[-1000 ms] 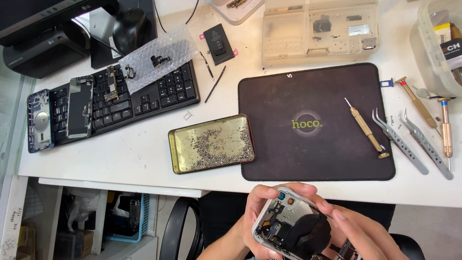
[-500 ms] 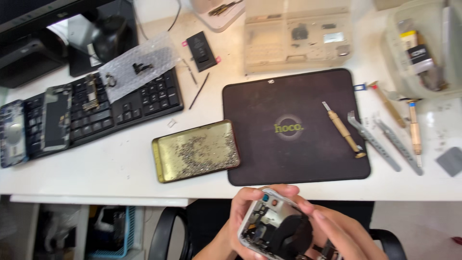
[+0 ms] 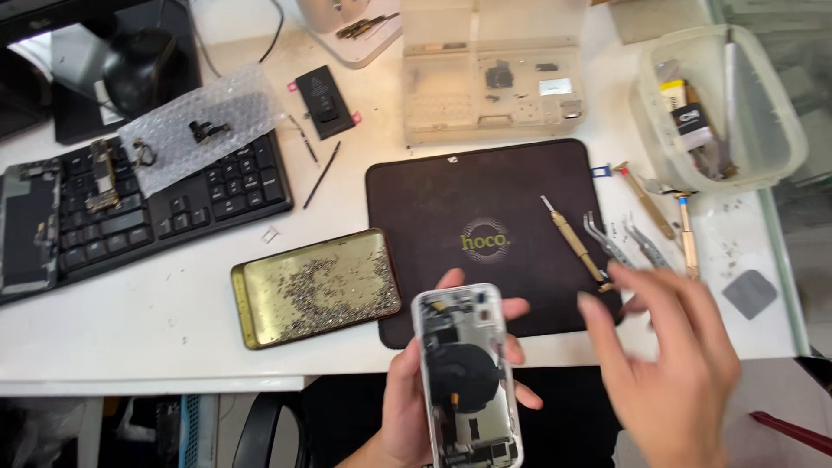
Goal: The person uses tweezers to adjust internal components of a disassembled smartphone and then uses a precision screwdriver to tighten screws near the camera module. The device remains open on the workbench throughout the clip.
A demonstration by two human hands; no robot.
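My left hand [image 3: 407, 394] grips an opened phone housing [image 3: 464, 377], white-edged, its inner parts and a round black coil facing up, over the table's front edge. My right hand [image 3: 672, 364] hovers to the right of it, fingers spread and holding nothing, just below a brass-handled screwdriver [image 3: 574, 241] and curved tweezers [image 3: 607, 243]. These lie on and beside a dark brown work mat [image 3: 442, 199].
A gold metal tray [image 3: 251, 290] of several tiny screws sits left of the mat. A black keyboard [image 3: 199, 204] with phone parts and bubble wrap [image 3: 199, 126] lies far left. A clear parts organiser [image 3: 490, 82] stands behind the mat, a plastic tub [image 3: 780, 130] at right.
My right hand has let go of the phone housing and moved right toward the tools. My left hand raised the housing above the table edge. The view shifted closer and rightward.
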